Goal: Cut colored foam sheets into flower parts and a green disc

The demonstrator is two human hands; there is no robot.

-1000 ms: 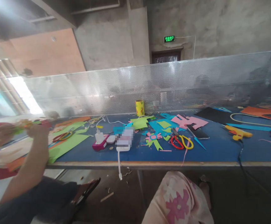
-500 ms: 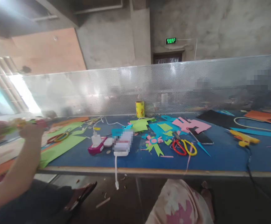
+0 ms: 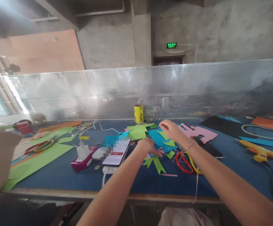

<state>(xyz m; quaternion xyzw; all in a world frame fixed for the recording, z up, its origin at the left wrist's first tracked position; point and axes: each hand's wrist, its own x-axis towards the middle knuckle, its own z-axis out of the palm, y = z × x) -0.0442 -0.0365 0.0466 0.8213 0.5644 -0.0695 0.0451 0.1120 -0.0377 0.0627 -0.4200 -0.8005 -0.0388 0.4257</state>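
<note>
My left hand (image 3: 147, 147) is over a pink and blue paper flower (image 3: 160, 151) with green ribbon-like tails (image 3: 158, 164). A finger stretches out beside the petals; the hand hides most of the flower, so I cannot tell whether it is lifted. My right hand (image 3: 171, 129) hovers farther back, above blue paper (image 3: 157, 135), its fingers curled inward; anything inside them is hidden. Red and yellow handled scissors (image 3: 184, 166) lie beneath my right forearm, their blades covered. Pink cut paper (image 3: 205, 133) and a dark phone (image 3: 209, 149) lie to the right of that forearm.
A lit phone (image 3: 118, 152) rests on a white power strip (image 3: 109, 170), near a magenta socket block (image 3: 82, 162). A yellow glue gun (image 3: 259, 150) with a black cord lies right. Another person's arm (image 3: 0, 157) is at far left. A perforated metal screen (image 3: 98, 94) borders the back.
Both my hands have come into view and reach over the table, the left onto the flower. The view has tilted and shifted slightly. The other person's arm has moved left.
</note>
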